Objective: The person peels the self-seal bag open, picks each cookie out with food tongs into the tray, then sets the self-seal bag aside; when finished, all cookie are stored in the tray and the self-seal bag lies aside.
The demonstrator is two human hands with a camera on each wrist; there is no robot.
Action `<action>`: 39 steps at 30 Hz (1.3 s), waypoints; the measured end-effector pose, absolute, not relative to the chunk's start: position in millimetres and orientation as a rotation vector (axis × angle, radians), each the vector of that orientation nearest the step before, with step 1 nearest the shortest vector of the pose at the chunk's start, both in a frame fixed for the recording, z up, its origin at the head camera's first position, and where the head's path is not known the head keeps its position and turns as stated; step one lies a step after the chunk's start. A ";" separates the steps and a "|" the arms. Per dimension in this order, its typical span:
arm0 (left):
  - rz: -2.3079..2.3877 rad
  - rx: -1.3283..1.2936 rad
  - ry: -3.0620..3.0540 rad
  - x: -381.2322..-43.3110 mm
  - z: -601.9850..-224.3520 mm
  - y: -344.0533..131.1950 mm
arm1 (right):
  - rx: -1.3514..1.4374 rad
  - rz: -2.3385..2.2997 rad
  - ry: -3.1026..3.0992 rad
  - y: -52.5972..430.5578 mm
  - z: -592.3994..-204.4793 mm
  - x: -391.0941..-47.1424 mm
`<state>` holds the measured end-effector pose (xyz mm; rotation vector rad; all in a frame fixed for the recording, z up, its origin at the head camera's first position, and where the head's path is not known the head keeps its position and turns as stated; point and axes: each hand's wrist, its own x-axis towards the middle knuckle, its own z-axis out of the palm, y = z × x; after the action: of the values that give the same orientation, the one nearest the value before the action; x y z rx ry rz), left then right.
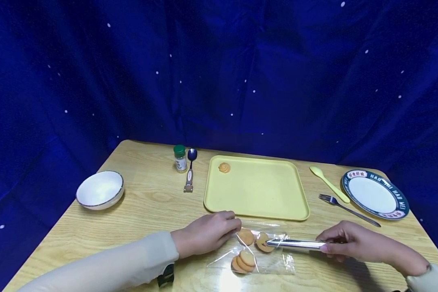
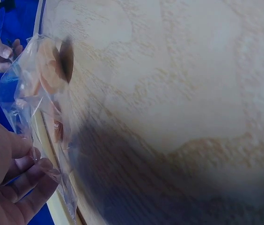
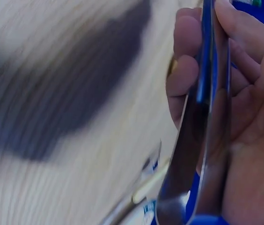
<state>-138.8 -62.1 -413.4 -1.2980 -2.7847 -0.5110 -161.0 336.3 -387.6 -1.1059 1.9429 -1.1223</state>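
Observation:
My left hand [image 1: 209, 234] pinches the edge of a clear plastic bag [image 2: 22, 105] that lies on the table in front of the tray. Several round cookies [image 1: 243, 261] are inside the bag, some of them stacked. With my right hand [image 1: 363, 243] I grip a pair of metal tongs [image 1: 301, 243], whose two arms are squeezed near each other in the right wrist view. The tongs' tips reach in at the bag's right side and meet a cookie [image 1: 264, 245]; whether they clasp it I cannot tell. One swirled cookie [image 1: 224, 167] sits in the yellow tray's far left corner.
Behind the bag lies the yellow tray [image 1: 257, 194]. To its left are a spoon [image 1: 190, 174], a green-capped seasoning jar [image 1: 180, 159] and a white bowl [image 1: 100, 190]. On its right lie a yellow spoon [image 1: 330, 184], a fork [image 1: 350, 210] and a green-rimmed plate [image 1: 372, 194].

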 end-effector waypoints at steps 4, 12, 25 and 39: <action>-0.522 -1.294 -2.797 -139.2 -413.1 -62.4 | -1.118 -1.110 2.003 359.2 -377.0 -156.1; -0.515 -1.298 -2.786 -140.2 -414.3 -63.3 | -1.125 -1.066 2.261 414.9 -354.1 -155.7; -0.537 -1.325 -2.758 -141.5 -415.9 -61.5 | -1.017 -0.630 2.994 337.5 -351.8 -208.7; -0.541 -1.322 -2.765 -140.8 -414.4 -61.7 | -1.017 0.333 3.332 237.9 -368.4 -257.9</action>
<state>-140.8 -61.7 -414.4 -1.3218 -2.7647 -0.5407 -257.9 237.9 -368.4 -1.0166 3.3322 0.3331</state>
